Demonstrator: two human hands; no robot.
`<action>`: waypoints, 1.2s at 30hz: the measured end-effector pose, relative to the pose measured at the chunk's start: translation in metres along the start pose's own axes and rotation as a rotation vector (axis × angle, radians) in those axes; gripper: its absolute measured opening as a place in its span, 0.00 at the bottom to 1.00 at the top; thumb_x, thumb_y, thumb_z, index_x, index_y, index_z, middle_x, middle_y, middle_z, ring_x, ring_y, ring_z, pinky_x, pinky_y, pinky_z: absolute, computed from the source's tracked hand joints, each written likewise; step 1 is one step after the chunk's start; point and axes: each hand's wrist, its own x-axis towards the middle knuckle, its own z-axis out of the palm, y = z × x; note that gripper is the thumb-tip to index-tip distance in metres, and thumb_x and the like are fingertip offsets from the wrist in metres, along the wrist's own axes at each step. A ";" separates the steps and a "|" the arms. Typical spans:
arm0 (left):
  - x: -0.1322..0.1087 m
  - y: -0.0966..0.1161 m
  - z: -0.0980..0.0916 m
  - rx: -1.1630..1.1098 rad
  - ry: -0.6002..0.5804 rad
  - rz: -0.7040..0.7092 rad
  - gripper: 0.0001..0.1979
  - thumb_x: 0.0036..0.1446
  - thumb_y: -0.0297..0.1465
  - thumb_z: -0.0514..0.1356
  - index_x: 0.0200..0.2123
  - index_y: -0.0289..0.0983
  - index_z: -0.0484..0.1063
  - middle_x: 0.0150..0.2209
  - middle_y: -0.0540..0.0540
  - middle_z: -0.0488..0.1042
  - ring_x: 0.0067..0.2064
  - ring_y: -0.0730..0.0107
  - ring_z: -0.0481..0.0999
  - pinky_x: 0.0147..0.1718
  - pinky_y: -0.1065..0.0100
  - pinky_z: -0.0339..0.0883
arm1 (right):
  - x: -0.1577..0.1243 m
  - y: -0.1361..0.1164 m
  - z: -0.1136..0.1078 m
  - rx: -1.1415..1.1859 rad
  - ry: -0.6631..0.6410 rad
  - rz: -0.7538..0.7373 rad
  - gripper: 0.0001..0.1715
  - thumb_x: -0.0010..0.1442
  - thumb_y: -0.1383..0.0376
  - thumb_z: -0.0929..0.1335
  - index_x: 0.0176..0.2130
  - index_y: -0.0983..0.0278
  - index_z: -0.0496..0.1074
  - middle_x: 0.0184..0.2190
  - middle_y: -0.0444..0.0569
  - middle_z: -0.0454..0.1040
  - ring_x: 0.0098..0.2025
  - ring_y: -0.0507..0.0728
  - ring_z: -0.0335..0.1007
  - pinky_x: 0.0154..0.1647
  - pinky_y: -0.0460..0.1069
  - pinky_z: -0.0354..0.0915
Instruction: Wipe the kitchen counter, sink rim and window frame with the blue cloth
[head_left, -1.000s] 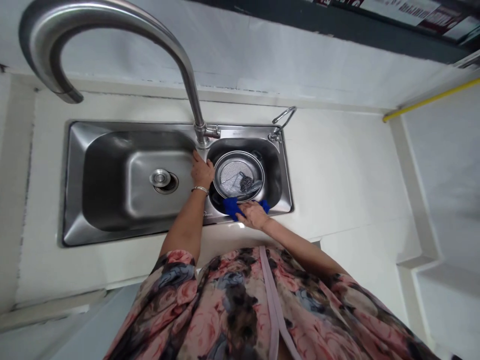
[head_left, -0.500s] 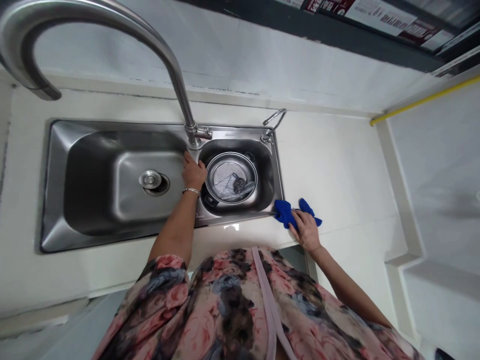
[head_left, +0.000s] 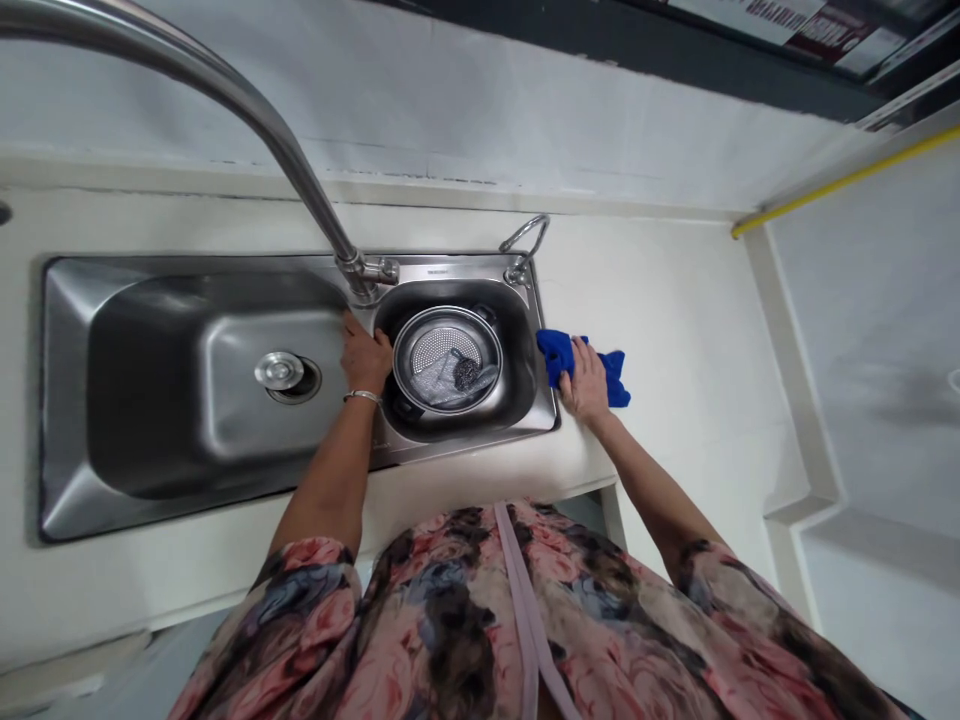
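My right hand [head_left: 583, 382] presses a blue cloth [head_left: 611, 372] flat on the white counter [head_left: 675, 330], just right of the steel sink's right rim [head_left: 545, 400]. Its fingers lie on top of the cloth, partly curled over it. My left hand [head_left: 365, 352] rests on the divider between the two sink basins, just below the tap base [head_left: 365, 280], fingers bent over the edge. The small right basin holds a round steel strainer pot [head_left: 448, 359] with a dark scrubber and clear plastic inside.
The large left basin [head_left: 150, 400] has a drain plug [head_left: 279, 370]. A tall curved tap [head_left: 225, 90] arches overhead to the left. A small second tap [head_left: 523, 245] stands at the sink's back right corner. A white wall with a yellow pipe [head_left: 840, 185] bounds the counter at right.
My right hand has slid the blue cloth from the sink's front rim rightwards onto the counter, then back along the sink's right edge. My left hand has stayed on the divider.
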 end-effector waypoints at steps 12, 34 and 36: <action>-0.002 0.002 -0.004 0.026 -0.026 -0.014 0.38 0.73 0.33 0.55 0.78 0.22 0.47 0.68 0.16 0.66 0.61 0.32 0.78 0.59 0.41 0.74 | 0.150 0.024 0.013 -0.097 0.039 0.165 0.41 0.74 0.58 0.55 0.78 0.73 0.53 0.78 0.66 0.53 0.78 0.71 0.49 0.77 0.68 0.55; 0.001 -0.001 -0.005 0.109 -0.050 -0.089 0.38 0.72 0.38 0.53 0.78 0.27 0.48 0.66 0.19 0.68 0.55 0.34 0.82 0.54 0.43 0.76 | 0.308 0.028 0.015 -0.104 0.010 0.312 0.43 0.71 0.57 0.57 0.76 0.78 0.56 0.77 0.70 0.55 0.75 0.75 0.52 0.75 0.71 0.55; 0.000 -0.001 -0.005 0.106 -0.051 -0.090 0.38 0.72 0.38 0.53 0.79 0.28 0.48 0.67 0.19 0.68 0.55 0.35 0.82 0.55 0.43 0.76 | 0.313 0.030 0.016 -0.066 0.042 0.306 0.42 0.70 0.59 0.58 0.75 0.79 0.57 0.76 0.71 0.55 0.75 0.76 0.53 0.75 0.73 0.55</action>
